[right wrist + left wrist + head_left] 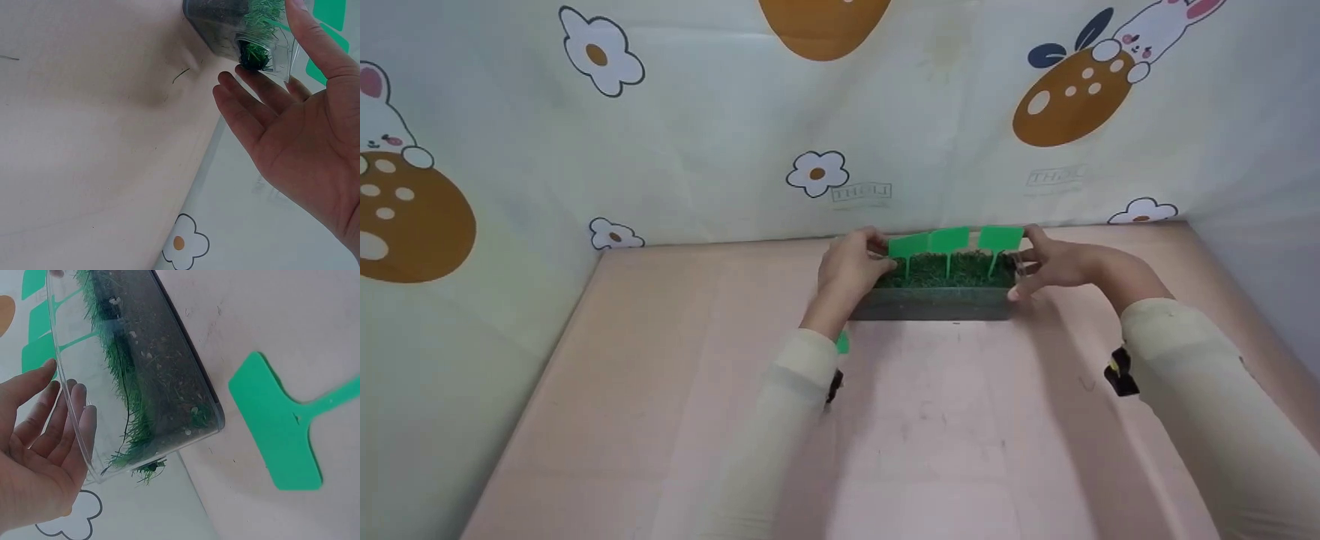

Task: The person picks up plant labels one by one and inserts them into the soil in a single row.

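Note:
A clear rectangular planter box (934, 304) of dark soil and green grass (132, 410) is upright near the back of the table, between both hands. Three green plant labels, one of them the right-hand label (1001, 238), stick up from the grass. My left hand (847, 266) grips the box's left end, thumb at the rim and fingers showing through the clear wall. At the right end my right hand (1061, 262) holds the box, its thumb at the front corner and other fingers spread along the end wall. Roots or grass (254, 55) bulge at that end.
A loose green plant label (281, 427) lies on the table beside the box, mostly hidden by the left forearm in the head view. Behind stands a patterned curtain (720, 150), and small dark bits such as a blade (180, 75) dot the pale tabletop (922, 435).

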`<state>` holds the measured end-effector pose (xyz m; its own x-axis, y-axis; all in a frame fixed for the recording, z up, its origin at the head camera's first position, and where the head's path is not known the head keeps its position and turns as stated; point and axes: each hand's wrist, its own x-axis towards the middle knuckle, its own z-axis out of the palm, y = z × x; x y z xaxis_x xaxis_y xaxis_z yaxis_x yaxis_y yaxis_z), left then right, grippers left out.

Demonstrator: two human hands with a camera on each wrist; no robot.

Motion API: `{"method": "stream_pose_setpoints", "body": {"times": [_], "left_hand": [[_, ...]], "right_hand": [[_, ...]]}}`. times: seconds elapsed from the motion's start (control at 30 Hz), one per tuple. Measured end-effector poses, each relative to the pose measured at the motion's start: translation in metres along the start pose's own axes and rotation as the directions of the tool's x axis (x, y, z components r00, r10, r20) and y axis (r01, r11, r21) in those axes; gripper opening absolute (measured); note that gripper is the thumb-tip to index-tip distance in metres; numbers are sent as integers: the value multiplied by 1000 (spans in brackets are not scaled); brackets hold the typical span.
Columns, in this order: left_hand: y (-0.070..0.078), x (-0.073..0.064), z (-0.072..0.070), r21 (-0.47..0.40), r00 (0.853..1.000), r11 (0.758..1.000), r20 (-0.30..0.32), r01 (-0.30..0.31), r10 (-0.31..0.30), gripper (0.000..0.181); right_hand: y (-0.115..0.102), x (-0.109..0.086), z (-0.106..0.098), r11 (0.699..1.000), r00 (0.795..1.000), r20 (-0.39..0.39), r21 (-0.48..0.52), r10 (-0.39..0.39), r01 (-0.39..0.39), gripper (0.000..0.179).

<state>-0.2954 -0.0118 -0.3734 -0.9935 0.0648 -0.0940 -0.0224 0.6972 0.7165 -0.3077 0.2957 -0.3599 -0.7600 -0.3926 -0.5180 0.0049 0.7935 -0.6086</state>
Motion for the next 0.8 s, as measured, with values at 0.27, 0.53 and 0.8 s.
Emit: {"method": "stream_pose_setpoints", "body": {"times": [0.27,0.53,0.8], "left_hand": [[-3,-6,-8,-4,999,999,-22,-33,33,22],[-5,-14,-16,-43,998,998,-45,-45,43,28],[-7,-22,-23,-85,997,995,-48,-56,52,32]], "right_hand": [[-2,-1,1,999,1000,-3,27,-18,18,111],[-1,0,1,999,1000,-13,32,-18,18,115],[-1,0,2,1000,1000,-16,20,-16,16,115]]}}
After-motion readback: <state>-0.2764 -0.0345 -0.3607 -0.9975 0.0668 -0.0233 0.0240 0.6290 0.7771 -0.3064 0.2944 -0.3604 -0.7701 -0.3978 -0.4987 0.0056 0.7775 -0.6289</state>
